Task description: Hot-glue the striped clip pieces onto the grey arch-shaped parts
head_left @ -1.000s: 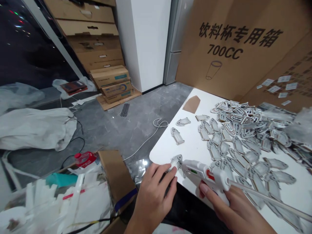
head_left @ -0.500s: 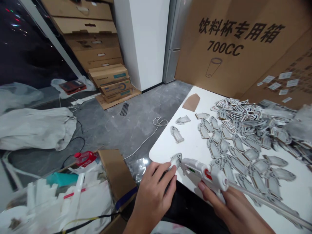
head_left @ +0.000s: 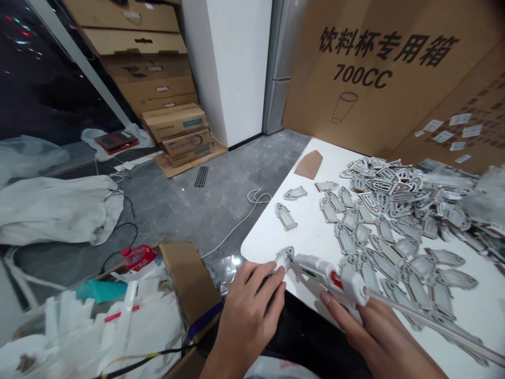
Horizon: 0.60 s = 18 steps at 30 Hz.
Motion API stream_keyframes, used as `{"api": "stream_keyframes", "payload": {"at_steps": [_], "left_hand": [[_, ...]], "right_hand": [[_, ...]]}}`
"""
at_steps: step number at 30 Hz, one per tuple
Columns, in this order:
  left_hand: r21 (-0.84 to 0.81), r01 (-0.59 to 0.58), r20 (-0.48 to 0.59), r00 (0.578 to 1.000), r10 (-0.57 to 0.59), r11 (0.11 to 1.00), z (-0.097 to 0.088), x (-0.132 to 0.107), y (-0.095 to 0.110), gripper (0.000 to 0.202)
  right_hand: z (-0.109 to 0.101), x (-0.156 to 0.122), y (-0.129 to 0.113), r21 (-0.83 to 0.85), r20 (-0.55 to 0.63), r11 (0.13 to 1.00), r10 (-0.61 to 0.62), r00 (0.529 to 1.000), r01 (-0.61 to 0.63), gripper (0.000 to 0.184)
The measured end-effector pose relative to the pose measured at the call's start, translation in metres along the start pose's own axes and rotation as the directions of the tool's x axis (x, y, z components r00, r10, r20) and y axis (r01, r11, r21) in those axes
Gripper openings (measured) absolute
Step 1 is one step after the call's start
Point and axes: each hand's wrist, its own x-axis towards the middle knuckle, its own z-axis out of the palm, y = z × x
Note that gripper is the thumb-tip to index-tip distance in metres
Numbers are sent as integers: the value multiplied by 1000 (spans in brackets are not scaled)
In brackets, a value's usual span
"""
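My left hand [head_left: 246,310] rests at the near corner of the white table [head_left: 315,237], its fingertips pressing a small grey arch-shaped cutout [head_left: 284,258] against the surface. My right hand [head_left: 379,337] grips a white glue gun [head_left: 329,276] with a red trigger. The gun's nozzle points left and touches that cutout. A long glue stick [head_left: 430,323] trails from the back of the gun to the right.
Several more grey cutouts [head_left: 394,221] lie spread and heaped over the table. Large cardboard sheets [head_left: 374,73] stand behind it. An open carton of white parts [head_left: 118,316] sits on the floor at left, with white sacks [head_left: 55,208], cables and stacked boxes [head_left: 177,131] beyond.
None of the things has moved; both hands and the glue gun stay on the same cutout, and only the view has shifted a little.
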Motion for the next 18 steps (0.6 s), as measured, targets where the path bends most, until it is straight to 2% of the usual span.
{"api": "stream_keyframes", "payload": {"at_steps": [11, 14, 18], "left_hand": [[-21, 25, 27, 999, -25, 999, 0, -3, 0, 29], [-23, 22, 23, 999, -22, 999, 1, -3, 0, 29], [-14, 10, 18, 1000, -9, 1000, 1, -2, 0, 28]], "right_hand": [[-14, 11, -3, 91, 37, 992, 81, 996, -85, 67], [-12, 11, -3, 148, 5, 986, 82, 997, -82, 66], [-4, 9, -9, 130, -118, 990, 65, 991, -49, 67]]}}
